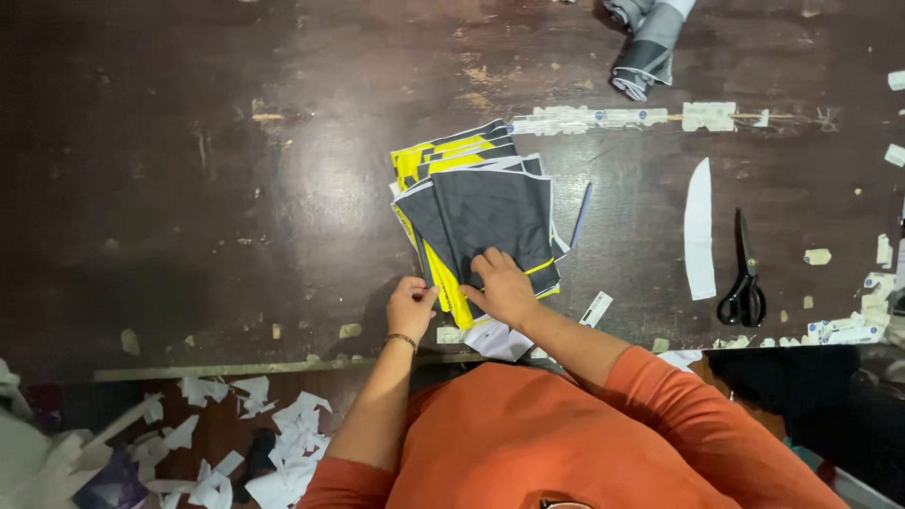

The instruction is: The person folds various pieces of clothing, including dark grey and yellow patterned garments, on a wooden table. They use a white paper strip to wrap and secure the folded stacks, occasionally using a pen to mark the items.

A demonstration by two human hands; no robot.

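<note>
Under right hand, fabric stack

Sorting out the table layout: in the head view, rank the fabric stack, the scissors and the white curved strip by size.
1. fabric stack
2. white curved strip
3. scissors, close to the strip in length but narrower

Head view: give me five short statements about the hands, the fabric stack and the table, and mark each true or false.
1. Both hands rest on the near edge of the stack of dark grey and yellow fabric pieces. True: left hand, right hand.
2. The black scissors are in the right hand. False: they lie on the table, far right, untouched.
3. A white curved strip lies left of the scissors. True.
4. The rolled grey cloth sits on the stack. False: it lies apart, at the far edge.
5. The floor below is covered in yellow scraps. False: the scraps are white.
</note>
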